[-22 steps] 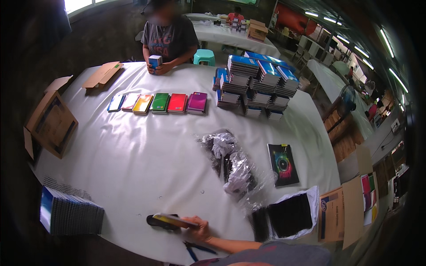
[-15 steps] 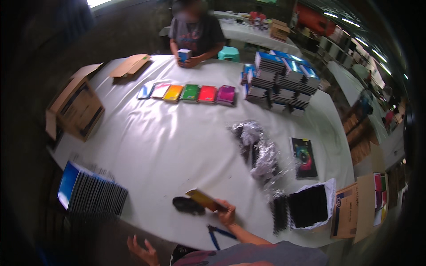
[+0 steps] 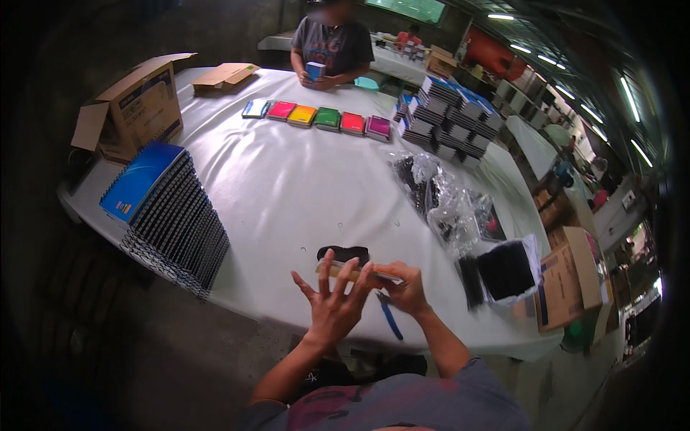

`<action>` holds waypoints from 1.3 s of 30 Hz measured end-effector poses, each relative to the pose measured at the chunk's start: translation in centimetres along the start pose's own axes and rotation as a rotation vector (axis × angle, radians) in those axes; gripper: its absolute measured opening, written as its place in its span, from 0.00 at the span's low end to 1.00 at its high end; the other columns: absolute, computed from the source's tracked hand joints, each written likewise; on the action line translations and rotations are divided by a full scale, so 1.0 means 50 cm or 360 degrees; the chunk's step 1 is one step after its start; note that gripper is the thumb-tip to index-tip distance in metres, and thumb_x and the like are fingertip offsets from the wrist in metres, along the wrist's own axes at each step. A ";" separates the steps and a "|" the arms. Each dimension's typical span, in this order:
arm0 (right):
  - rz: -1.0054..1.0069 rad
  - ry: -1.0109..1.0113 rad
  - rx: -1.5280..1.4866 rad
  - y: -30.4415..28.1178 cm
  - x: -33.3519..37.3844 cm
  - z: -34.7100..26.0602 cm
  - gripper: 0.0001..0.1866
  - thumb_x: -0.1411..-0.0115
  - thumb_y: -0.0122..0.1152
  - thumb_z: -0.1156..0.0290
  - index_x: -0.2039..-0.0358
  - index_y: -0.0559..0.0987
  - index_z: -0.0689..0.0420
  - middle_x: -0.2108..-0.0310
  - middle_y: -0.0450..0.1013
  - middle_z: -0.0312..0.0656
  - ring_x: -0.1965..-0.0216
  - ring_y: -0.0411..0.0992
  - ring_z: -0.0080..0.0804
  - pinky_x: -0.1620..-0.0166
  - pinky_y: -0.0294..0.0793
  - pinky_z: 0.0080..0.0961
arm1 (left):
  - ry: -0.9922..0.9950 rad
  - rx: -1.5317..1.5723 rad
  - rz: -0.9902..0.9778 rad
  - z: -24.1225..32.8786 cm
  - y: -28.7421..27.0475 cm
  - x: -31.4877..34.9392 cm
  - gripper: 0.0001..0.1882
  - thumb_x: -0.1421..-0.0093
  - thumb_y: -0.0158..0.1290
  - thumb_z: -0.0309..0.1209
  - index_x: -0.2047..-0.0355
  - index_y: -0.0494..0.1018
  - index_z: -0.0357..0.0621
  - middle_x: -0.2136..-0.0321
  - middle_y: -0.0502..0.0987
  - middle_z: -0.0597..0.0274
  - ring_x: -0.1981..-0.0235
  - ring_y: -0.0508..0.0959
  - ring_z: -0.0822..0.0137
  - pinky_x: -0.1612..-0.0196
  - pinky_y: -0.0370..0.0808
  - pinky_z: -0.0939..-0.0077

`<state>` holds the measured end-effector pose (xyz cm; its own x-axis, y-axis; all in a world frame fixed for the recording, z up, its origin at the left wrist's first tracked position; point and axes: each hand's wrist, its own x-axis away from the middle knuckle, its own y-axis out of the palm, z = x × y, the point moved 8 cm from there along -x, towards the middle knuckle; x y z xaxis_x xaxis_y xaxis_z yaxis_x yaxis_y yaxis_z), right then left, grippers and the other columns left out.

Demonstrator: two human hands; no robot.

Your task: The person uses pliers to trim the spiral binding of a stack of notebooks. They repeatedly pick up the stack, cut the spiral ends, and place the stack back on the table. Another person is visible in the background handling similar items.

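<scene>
Most of the book [image 3: 379,274] is lost behind fingers here, so call it the hub of the dial: right hand [image 3: 410,291] clenched on its three o'clock end, thumb and fingers gripping the edge; left hand [image 3: 335,310] coming across from seven o'clock, fingers fanned wide, and whether they touch or hover, I can't tell. Pliers [image 3: 390,320] at five o'clock, upper end blurry by the right hand. Black thing [image 3: 343,254] at eleven, just beyond, lower edge covered. Spiral stack [image 3: 165,215] out at ten; farther, a crumpled bag [image 3: 445,205] at two, part-hiding a dark cover [image 3: 491,224]. Far off at twelve, a co-worker [image 3: 330,43], head blurred and cut off, holds a blue block [image 3: 315,71].
</scene>
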<state>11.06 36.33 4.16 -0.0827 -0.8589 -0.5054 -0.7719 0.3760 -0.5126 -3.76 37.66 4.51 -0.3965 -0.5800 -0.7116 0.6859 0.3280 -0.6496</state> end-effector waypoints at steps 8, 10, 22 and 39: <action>-0.0010 0.0024 0.0074 0.155 0.099 -0.072 0.17 0.55 0.64 0.81 0.62 0.79 0.59 0.66 0.77 0.46 0.66 0.73 0.42 0.62 0.72 0.32 | 0.0147 0.0262 0.0169 -0.099 -0.040 0.112 0.14 0.52 0.61 0.38 0.64 0.72 0.62 0.60 0.63 0.67 0.47 0.56 0.55 0.43 0.43 0.31; -0.0058 -0.0027 0.0127 0.177 0.098 -0.113 0.20 0.55 0.66 0.79 0.58 0.77 0.59 0.61 0.75 0.46 0.63 0.73 0.40 0.60 0.72 0.31 | 0.0261 0.0128 0.0163 -0.113 -0.048 0.119 0.13 0.54 0.63 0.37 0.70 0.70 0.58 0.63 0.64 0.65 0.50 0.57 0.54 0.44 0.50 0.39; -0.0707 0.0871 0.1022 0.211 0.514 0.227 0.27 0.51 0.63 0.64 0.51 0.70 0.60 0.51 0.68 0.55 0.50 0.67 0.50 0.50 0.68 0.39 | 0.0074 0.0503 0.0177 -0.155 -0.013 0.149 0.11 0.53 0.62 0.38 0.71 0.71 0.56 0.68 0.65 0.69 0.56 0.62 0.58 0.43 0.45 0.33; -0.1087 0.1476 0.0891 0.247 0.485 0.208 0.29 0.50 0.60 0.58 0.49 0.71 0.59 0.47 0.66 0.52 0.44 0.62 0.49 0.42 0.61 0.38 | 0.0075 0.0449 0.0138 -0.135 0.023 0.113 0.28 0.68 0.66 0.53 0.74 0.67 0.49 0.61 0.65 0.61 0.52 0.61 0.53 0.47 0.51 0.40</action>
<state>6.08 23.79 -21.64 -0.3573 -0.7692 0.5298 -0.4808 -0.3349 -0.8104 -9.31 39.81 -2.08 -0.3525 -0.5217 -0.7769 0.8582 0.1508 -0.4907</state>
